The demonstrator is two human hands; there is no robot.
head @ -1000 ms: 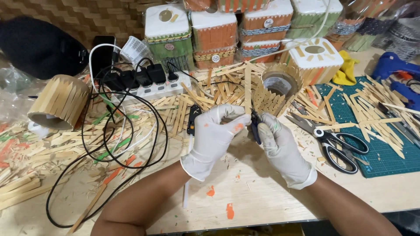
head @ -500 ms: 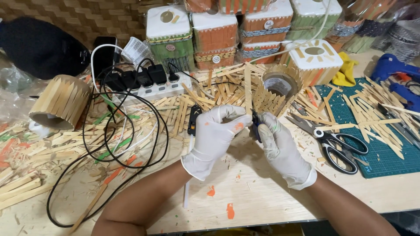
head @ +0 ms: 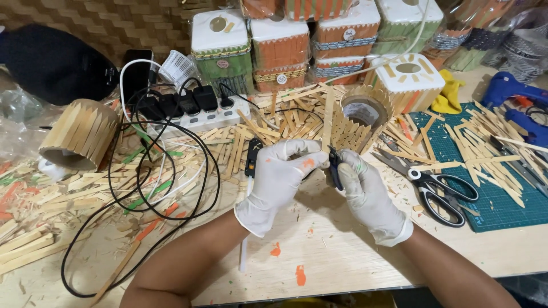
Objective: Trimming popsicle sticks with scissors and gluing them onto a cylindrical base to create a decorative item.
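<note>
1. Holding a flat wooden craft stick [head: 327, 117] upright between us, we have both gloved hands together near the middle of the worktable [head: 342, 268]: the left hand [head: 281, 179] pinches the stick's lower end, and the right hand [head: 365, 191] is wrapped around a small dark-handled cutter [head: 335, 168] set against that same end.
2. To do this well, in our judgement, we should keep the stick steady in the left fingers, keep those fingertips out of the blade's path, and press squarely so the thin wood does not split.
3. Just behind the stick stands a half-built ring of sticks around a tape roll [head: 361, 114]; the tall stick rises close in front of it, so a slip could knock it.
4. Black-handled scissors [head: 436, 188] lie to the right, beside the green cutting mat [head: 502, 211] strewn with cut sticks.
5. A tangle of black cable [head: 142, 194] loops over the left half of the table from a white power strip [head: 200, 117], near our left forearm.
6. Finished decorated boxes [head: 279, 43] line the far edge, and another stick-clad cylinder [head: 80, 134] lies toward the left edge.
</note>
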